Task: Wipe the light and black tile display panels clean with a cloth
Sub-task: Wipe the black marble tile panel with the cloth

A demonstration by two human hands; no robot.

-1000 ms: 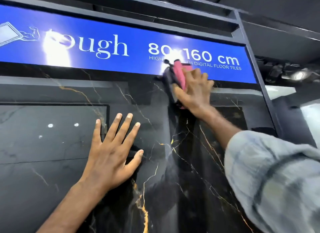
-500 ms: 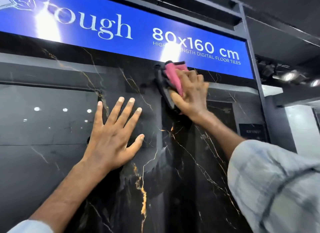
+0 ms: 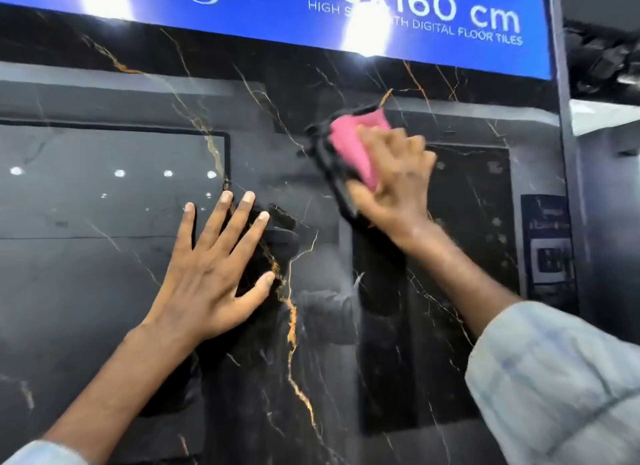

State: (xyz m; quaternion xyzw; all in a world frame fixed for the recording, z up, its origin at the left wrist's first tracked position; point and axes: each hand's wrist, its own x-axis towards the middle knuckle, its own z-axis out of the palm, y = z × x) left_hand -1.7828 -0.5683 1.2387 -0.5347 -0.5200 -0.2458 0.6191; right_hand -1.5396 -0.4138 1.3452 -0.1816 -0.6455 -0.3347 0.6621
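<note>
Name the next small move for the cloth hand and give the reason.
Probably sweep the right hand and its cloth downward. The cloth sits high on the panel, just under the sign, with most of the panel below it; the left hand lies flat on the panel.
</note>
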